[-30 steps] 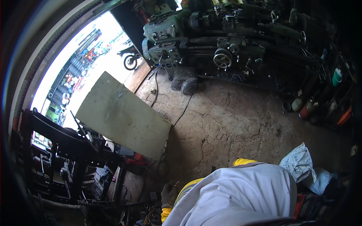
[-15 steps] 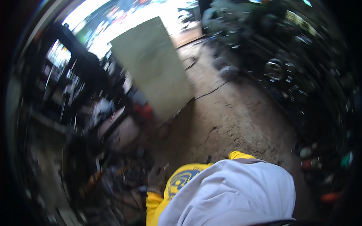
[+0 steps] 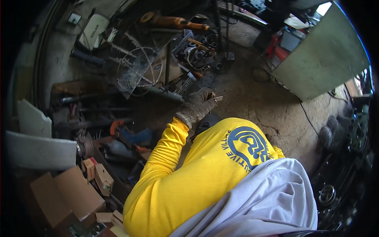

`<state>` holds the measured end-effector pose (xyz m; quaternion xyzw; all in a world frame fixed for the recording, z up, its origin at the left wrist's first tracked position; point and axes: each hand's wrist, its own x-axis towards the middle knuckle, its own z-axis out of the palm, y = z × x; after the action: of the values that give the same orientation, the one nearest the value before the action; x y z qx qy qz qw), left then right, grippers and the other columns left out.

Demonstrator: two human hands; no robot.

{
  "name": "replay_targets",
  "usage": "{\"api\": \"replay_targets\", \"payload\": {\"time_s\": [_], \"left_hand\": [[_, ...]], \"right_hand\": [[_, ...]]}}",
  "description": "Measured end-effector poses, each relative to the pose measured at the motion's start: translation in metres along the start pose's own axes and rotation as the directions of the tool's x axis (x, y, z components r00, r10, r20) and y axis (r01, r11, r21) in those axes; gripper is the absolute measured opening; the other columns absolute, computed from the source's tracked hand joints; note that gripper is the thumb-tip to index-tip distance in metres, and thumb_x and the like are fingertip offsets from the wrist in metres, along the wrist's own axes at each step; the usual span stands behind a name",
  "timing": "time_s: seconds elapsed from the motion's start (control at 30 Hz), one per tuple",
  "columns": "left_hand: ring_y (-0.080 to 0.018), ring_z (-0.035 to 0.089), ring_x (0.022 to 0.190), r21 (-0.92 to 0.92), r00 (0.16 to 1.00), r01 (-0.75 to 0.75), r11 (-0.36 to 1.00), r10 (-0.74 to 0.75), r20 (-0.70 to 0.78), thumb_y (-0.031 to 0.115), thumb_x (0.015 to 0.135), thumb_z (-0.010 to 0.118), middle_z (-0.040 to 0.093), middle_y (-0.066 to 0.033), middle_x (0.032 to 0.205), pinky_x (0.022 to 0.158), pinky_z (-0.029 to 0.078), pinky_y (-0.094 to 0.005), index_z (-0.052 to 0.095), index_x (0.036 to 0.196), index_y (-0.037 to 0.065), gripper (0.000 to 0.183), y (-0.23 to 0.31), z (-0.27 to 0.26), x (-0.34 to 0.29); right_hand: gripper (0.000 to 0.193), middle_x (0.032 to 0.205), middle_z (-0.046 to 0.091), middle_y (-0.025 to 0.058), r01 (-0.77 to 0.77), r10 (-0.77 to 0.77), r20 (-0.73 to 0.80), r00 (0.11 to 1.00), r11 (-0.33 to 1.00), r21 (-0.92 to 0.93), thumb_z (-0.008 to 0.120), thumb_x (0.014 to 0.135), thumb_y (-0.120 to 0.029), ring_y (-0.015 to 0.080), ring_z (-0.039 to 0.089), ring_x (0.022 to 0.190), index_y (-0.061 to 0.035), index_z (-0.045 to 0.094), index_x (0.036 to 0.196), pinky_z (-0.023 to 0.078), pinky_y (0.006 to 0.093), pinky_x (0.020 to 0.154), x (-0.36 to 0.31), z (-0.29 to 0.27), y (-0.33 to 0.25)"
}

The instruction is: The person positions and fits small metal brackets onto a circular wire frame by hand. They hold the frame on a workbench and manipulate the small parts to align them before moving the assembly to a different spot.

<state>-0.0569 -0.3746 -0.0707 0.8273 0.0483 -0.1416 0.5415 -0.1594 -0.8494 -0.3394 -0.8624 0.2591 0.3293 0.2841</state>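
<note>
My left hand (image 3: 196,106), in a worn grey-brown knit glove, reaches forward from a yellow sleeve (image 3: 166,146). Its fingers are closed on a small flat, pale piece (image 3: 218,98) that juts out past the fingertips; its exact kind is unclear. Below the hand lies the brown floor. Just left of it stands a metal stand base (image 3: 167,94) with a thin upright rod. Only a bit of my right sleeve (image 3: 278,152) shows beyond my shirt, and my right hand is hidden. A pale cloth (image 3: 252,201) drapes over the lower part of the view.
A large greenish panel (image 3: 325,53) stands at the far right, a cable on the floor beside it. Ahead lie an orange tool (image 3: 169,20), a wire ring (image 3: 139,71) and a heap of metal parts. Cardboard boxes (image 3: 77,191) sit at lower left. Dark machinery (image 3: 327,193) lines the right.
My view has swung left, so the panel now sits far right. My gloved left hand now reaches forward in plain sight with the flat piece; before, it was low and blurred.
</note>
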Motion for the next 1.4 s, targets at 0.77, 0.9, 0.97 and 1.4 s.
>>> {"api": "replay_targets", "payload": {"time_s": [0.77, 0.9, 0.97, 1.4], "left_hand": [[-0.0104, 0.063, 0.071, -0.091, 0.854, 0.068, 0.994, -0.105, -0.510, 0.012, 0.095, 0.067, 0.062, -0.0037, 0.087, 0.064, 0.055, -0.0269, 0.060, 0.106, 0.002, 0.016, 0.013, -0.311, 0.018], [-0.0108, 0.060, 0.062, -0.208, 0.866, 0.225, 0.952, -0.293, -0.404, 0.017, 0.094, 0.066, 0.062, -0.0038, 0.083, 0.058, 0.052, -0.0290, 0.059, 0.109, 0.002, 0.023, 0.025, -0.330, 0.051], [-0.0123, 0.060, 0.059, -0.067, 0.857, 0.330, 0.942, -0.329, -0.396, 0.017, 0.094, 0.066, 0.062, -0.0051, 0.082, 0.055, 0.052, -0.0303, 0.058, 0.111, 0.000, 0.025, 0.025, -0.337, 0.080], [-0.0102, 0.050, 0.055, -0.025, 0.617, 0.732, 0.681, -0.678, -0.400, 0.017, 0.087, 0.068, 0.063, -0.0051, 0.081, 0.050, 0.044, -0.0285, 0.058, 0.120, 0.002, 0.038, 0.037, -0.339, 0.141]], "right_hand": [[0.020, 0.100, 0.072, 0.0138, 0.913, -0.909, 0.093, 0.407, 0.407, -0.014, 0.071, 0.088, -0.016, 0.0321, 0.069, 0.092, -0.0080, 0.076, 0.106, 0.055, 0.0371, 0.080, -0.068, -0.055, -0.486], [0.020, 0.099, 0.071, 0.0144, 0.941, -0.963, 0.131, 0.234, 0.258, 0.218, 0.072, 0.087, -0.015, 0.0322, 0.070, 0.089, -0.0077, 0.076, 0.106, 0.055, 0.0378, 0.079, -0.064, -0.049, -0.546], [0.021, 0.101, 0.072, 0.0148, 0.940, -0.959, 0.201, 0.201, 0.247, 0.236, 0.072, 0.087, -0.013, 0.0319, 0.070, 0.089, -0.0074, 0.075, 0.106, 0.056, 0.0377, 0.080, -0.065, -0.053, -0.571], [0.029, 0.098, 0.073, 0.0149, 0.747, -0.923, 0.386, 0.003, 0.259, 0.612, 0.073, 0.084, 0.001, 0.0269, 0.074, 0.087, -0.0035, 0.072, 0.112, 0.059, 0.0348, 0.080, -0.034, -0.068, -0.664]]}}
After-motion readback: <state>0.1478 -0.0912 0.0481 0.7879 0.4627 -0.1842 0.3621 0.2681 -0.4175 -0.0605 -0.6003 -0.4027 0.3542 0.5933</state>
